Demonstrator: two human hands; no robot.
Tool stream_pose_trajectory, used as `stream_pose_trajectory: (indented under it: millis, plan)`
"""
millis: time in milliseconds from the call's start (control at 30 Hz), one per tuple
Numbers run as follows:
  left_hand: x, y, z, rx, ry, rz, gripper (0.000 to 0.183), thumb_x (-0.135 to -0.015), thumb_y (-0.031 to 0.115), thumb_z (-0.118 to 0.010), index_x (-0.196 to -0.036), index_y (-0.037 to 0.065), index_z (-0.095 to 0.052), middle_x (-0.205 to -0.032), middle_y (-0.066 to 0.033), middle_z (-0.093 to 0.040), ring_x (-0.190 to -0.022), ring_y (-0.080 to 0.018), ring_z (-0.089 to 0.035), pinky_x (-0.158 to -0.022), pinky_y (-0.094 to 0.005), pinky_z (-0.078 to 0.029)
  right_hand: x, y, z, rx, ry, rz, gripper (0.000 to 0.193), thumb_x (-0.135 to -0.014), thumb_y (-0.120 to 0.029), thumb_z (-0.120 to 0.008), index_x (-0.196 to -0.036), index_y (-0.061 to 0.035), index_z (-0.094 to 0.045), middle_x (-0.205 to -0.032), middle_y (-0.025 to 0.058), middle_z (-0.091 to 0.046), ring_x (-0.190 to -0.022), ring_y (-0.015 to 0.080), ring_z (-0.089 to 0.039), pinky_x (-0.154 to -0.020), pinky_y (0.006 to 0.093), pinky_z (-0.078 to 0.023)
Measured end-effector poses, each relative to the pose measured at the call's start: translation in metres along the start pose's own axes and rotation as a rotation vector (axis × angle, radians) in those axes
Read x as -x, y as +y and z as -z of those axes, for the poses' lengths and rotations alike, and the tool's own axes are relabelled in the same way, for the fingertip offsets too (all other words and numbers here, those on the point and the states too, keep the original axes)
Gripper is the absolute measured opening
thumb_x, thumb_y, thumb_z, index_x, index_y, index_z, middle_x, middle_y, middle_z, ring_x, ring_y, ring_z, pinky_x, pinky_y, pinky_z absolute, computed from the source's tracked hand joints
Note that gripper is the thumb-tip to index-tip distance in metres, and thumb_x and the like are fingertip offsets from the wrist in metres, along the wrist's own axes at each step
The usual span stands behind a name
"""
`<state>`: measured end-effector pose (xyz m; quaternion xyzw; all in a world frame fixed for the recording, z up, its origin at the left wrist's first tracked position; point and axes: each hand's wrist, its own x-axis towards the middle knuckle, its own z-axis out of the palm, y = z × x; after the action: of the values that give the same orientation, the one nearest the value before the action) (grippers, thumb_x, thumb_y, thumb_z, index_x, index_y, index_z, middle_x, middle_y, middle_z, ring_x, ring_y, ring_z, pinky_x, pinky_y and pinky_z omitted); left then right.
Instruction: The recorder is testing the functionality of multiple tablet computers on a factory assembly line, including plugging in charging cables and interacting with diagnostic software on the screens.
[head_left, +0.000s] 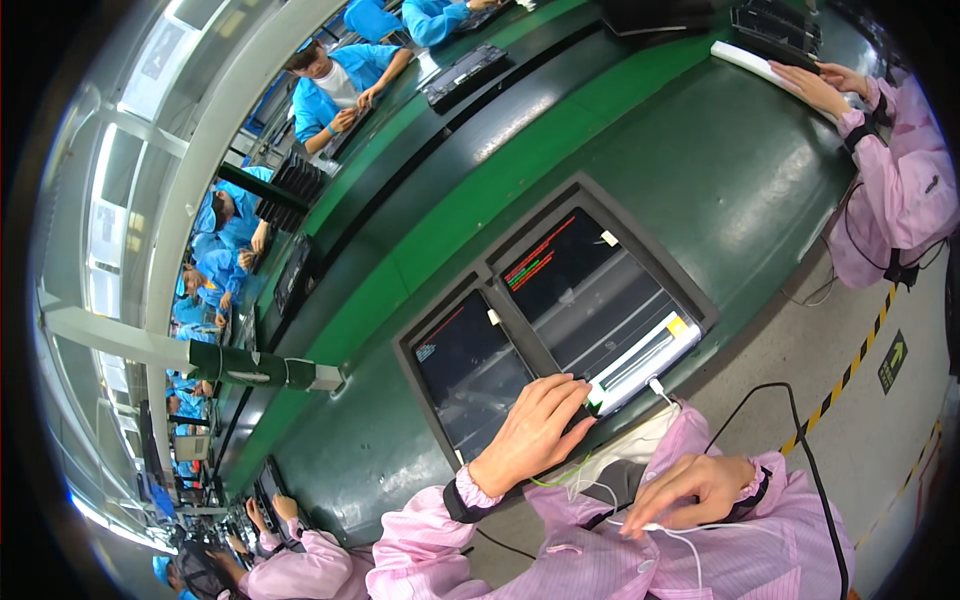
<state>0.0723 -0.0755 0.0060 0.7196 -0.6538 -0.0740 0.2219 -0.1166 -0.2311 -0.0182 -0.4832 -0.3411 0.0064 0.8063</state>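
Head camera view: a dark tray (645, 254) lies on a green bench (370, 460), holding two black screens side by side, the left screen (470, 350) and the right screen (590, 290), both showing small lines of coloured text. Over the tray's near edge, the left hand (535, 428) lies with fingers stretched forward and thumb apart; whether they grip anything beneath cannot be told. Just beside it, a white strip (645, 365) runs along the right screen's near edge, close to a white plug (657, 386). Above the lap, the right hand (695, 490) has loosely bent fingers beside a white cable (690, 540); whether they pinch it is unclear.
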Motion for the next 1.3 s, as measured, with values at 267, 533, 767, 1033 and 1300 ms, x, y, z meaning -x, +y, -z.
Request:
stream_pose_trajectory:
  millis: [267,533,767,1033,1300]
  plan:
    - [0.003,-0.001,-0.008,-0.021,0.013,-0.038,0.039,-0.071,0.01,-0.071,-0.105,0.0,-0.055,-0.106,-0.0114,-0.057,-0.107,-0.0283,-0.051,-0.088,-0.0382,-0.043,-0.006,-0.004,-0.008,0.319,0.201,0.085,0.029,-0.081,0.007,-0.055,-0.111,0.0051,-0.056,-0.098,0.0163,-0.065,-0.079,0.0247,-0.065,-0.068,0.0298,-0.051]
    - [0.003,-0.001,-0.009,-0.024,0.036,-0.088,0.039,-0.07,0.008,-0.072,-0.104,0.001,-0.055,-0.104,-0.0104,-0.058,-0.104,-0.0279,-0.052,-0.087,-0.0403,-0.044,0.0,-0.01,-0.015,0.26,0.302,-0.029,0.024,-0.083,0.009,-0.049,-0.106,0.0088,-0.054,-0.085,0.0146,-0.064,-0.075,0.0234,-0.065,-0.064,0.0285,-0.051]
    - [0.003,-0.002,-0.012,-0.02,0.04,-0.116,0.039,-0.07,0.011,-0.073,-0.103,0.002,-0.056,-0.105,-0.0084,-0.059,-0.106,-0.0273,-0.052,-0.09,-0.0431,-0.042,0.001,-0.006,-0.012,0.261,0.221,-0.043,0.029,-0.082,0.009,-0.049,-0.111,0.0079,-0.054,-0.085,0.0138,-0.064,-0.074,0.0225,-0.064,-0.065,0.0279,-0.051]
    - [-0.003,-0.017,0.009,-0.06,0.095,0.019,0.05,-0.066,0.019,-0.077,-0.108,0.002,-0.056,-0.111,-0.0101,-0.058,-0.108,-0.0298,-0.051,-0.091,-0.0428,-0.04,0.006,-0.012,-0.007,0.362,0.673,-0.17,0.03,-0.081,0.003,-0.053,-0.11,0.0061,-0.055,-0.076,0.0082,-0.065,-0.064,0.0129,-0.062,-0.062,0.0238,-0.049]
    - [-0.011,-0.032,0.012,-0.058,0.052,0.087,0.05,-0.071,0.022,-0.075,-0.112,0.002,-0.054,-0.115,-0.0167,-0.052,-0.107,-0.0344,-0.048,-0.092,-0.0406,-0.039,0.018,0.017,0.018,0.618,1.276,-0.486,0.016,-0.085,-0.01,-0.06,-0.092,0.0042,-0.06,-0.075,0.0075,-0.066,-0.066,0.0092,-0.061,-0.061,0.0221,-0.047]
